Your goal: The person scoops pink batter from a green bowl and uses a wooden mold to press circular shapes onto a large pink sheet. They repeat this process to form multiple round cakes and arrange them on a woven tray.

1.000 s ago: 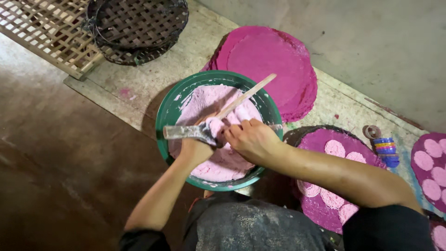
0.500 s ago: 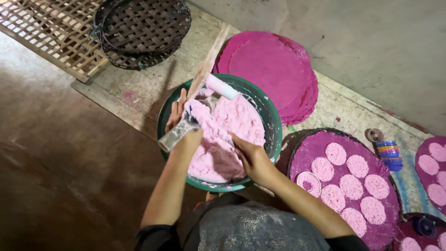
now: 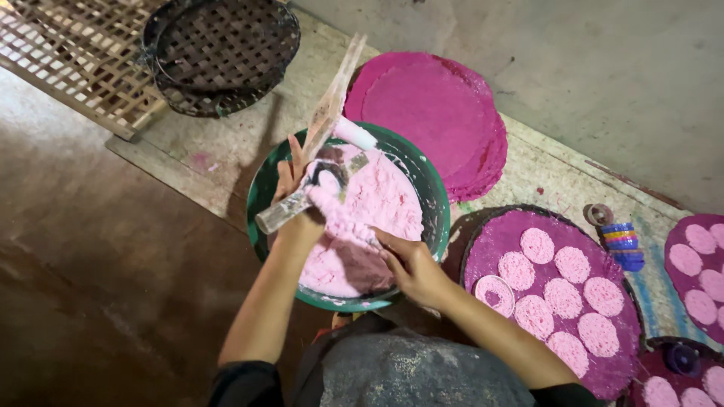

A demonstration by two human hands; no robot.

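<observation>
Bowl [image 3: 260, 197], green and round, sits on the floor mat in front of the person, filled with pale pink dough [image 3: 369, 218]. Left hand [image 3: 296, 197] has its grip pressed around a metal scoop [image 3: 302, 200] at the bowl's left rim, lifting a clump of dough. Right hand [image 3: 413, 265] rests at the near rim, fingers pressed into the dough, grip loosely curled. A wooden stick [image 3: 335, 98] leans out over the far rim. Just right of the bowl lies a tray [image 3: 498, 237] of pink discs.
</observation>
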